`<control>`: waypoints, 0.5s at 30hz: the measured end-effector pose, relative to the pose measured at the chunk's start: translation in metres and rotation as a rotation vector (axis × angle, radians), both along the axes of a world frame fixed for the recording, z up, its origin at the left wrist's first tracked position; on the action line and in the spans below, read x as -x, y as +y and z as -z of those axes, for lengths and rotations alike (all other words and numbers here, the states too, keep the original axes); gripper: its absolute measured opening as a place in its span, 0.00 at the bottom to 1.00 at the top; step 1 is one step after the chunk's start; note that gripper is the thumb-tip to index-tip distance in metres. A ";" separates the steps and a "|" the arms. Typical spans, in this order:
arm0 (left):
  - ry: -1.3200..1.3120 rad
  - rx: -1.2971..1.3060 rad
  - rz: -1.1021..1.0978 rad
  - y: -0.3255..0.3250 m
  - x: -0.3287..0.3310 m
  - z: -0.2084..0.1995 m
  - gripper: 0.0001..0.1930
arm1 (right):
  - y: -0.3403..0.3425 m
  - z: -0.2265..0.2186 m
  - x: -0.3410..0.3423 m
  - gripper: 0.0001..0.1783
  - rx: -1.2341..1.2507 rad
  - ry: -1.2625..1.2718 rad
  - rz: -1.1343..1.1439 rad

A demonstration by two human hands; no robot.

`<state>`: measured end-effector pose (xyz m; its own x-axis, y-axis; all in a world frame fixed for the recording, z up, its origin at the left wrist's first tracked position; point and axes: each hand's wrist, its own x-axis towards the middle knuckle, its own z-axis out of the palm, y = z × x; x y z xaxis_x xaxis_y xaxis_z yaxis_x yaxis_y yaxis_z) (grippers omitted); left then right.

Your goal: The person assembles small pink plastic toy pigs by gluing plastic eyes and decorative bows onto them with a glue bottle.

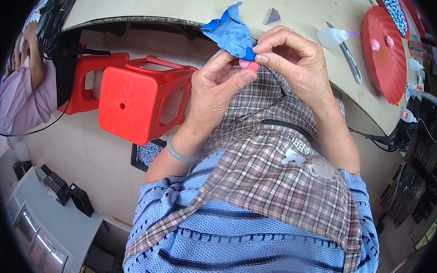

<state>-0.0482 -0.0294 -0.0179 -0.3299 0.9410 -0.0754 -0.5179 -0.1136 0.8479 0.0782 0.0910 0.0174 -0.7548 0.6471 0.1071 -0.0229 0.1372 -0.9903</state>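
Between my two hands, just off the table's near edge, is a small pink piece [249,65] with a rounded, flat-ended shape. My left hand [215,83] pinches it between thumb and fingers. A crumpled blue sheet [231,33], worn and pale on one face and bright blue on the other, rises above the fingers. My right hand [293,60] presses a bright blue fold of that sheet against the pink piece with thumb and forefinger. It looks like sandpaper or cloth; I cannot tell which. The left fingertips are partly hidden behind the sheet.
On the table [173,4] lie a small grey-brown chip [272,16], a white squeeze bottle [332,37] with a purple tip and a craft knife [350,62]. A red oval tray [381,75] holds two pink pieces. Red stools [129,104] stand left; another person [29,96] sits beyond.
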 end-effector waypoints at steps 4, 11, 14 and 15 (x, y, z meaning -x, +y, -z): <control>0.120 0.020 -0.066 0.000 -0.005 -0.003 0.17 | 0.002 0.003 -0.002 0.04 -0.042 -0.008 -0.011; 0.276 0.002 -0.069 -0.001 -0.001 -0.008 0.17 | 0.003 -0.001 -0.002 0.03 -0.051 -0.042 -0.027; 0.080 0.018 -0.006 -0.004 0.003 -0.001 0.18 | -0.004 -0.007 0.000 0.05 -0.149 -0.066 0.027; -0.030 -0.004 0.000 -0.007 0.004 0.003 0.19 | -0.005 -0.008 0.001 0.06 -0.228 -0.082 0.060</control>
